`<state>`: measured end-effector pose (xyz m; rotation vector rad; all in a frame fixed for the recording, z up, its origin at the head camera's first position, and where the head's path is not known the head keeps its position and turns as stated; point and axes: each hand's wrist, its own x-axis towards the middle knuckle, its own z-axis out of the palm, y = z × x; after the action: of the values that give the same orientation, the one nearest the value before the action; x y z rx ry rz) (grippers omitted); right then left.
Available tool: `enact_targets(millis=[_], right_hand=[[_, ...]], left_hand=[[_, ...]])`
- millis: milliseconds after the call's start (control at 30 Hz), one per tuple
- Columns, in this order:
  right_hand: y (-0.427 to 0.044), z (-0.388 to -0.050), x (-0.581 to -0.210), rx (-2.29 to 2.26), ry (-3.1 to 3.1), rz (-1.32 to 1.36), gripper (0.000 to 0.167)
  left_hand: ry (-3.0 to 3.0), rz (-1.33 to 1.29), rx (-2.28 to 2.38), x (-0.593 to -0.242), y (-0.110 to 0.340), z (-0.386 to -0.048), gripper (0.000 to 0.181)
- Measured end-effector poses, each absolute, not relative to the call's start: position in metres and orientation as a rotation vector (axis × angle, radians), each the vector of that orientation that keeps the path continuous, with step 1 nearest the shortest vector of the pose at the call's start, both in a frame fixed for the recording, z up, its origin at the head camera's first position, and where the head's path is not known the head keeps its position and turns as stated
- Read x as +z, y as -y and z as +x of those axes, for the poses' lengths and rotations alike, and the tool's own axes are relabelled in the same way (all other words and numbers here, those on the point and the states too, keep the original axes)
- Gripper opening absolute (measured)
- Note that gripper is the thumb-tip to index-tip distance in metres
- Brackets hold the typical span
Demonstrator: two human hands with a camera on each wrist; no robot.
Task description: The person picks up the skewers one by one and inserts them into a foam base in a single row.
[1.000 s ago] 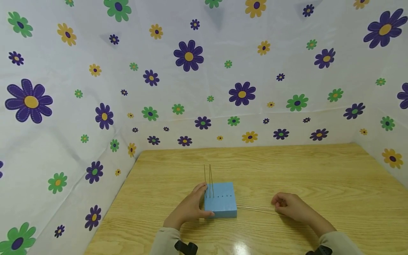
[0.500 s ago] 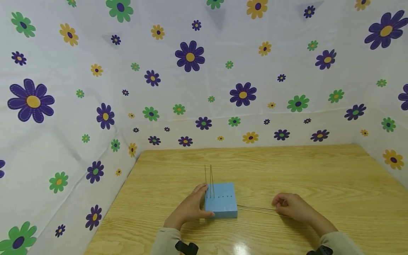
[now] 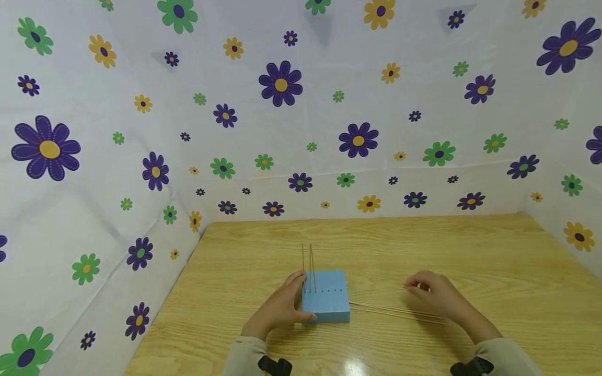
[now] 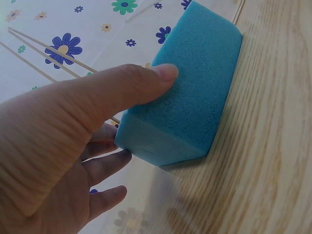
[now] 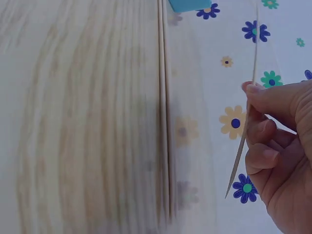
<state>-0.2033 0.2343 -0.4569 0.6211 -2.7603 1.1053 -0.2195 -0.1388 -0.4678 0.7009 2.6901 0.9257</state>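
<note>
A blue foam block (image 3: 329, 303) lies on the table with a row of small holes in its top. Three thin wooden skewers (image 3: 310, 266) stand in the left end of that row, one leaning slightly. My left hand (image 3: 277, 308) grips the block's left end, thumb (image 4: 163, 73) on the near face and fingers round the side. Up off the table, my right hand (image 3: 435, 295) pinches one pointed skewer (image 5: 238, 158) between thumb and fingers, its sharp tip downward in the right wrist view. Several loose skewers (image 3: 395, 311) lie on the wood between block and right hand.
The wooden table (image 3: 423, 245) meets a white cloth (image 3: 310, 120) printed with flowers, which rises at the back and both sides. A black strap (image 3: 275, 365) sits on each wrist.
My right hand has lifted away from the loose skewers, up and slightly to the right, with one skewer pinched in it. The left hand and the block have stayed put.
</note>
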Motion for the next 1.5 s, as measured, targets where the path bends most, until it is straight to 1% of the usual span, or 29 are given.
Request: enact_targets(millis=[167,567,1033,1500], right_hand=[[-0.225,-0.203,-0.45,1.095,2.607,0.613,0.003],[-0.209,-0.203,-0.438,1.25,2.501,0.609,0.004],[-0.187,-0.21,-0.431,1.394,2.404,0.715,0.007],[-0.161,-0.216,-0.425,1.48,2.362,0.827,0.004]], left_hand=[[-2.683,0.7,0.931,-0.467,0.138,-0.22,0.096],[-2.685,0.708,0.938,-0.469,0.139,-0.22,0.096],[-2.684,0.692,0.936,-0.468,0.139,-0.219,0.096],[-2.686,0.694,0.932,-0.467,0.138,-0.218,0.095]])
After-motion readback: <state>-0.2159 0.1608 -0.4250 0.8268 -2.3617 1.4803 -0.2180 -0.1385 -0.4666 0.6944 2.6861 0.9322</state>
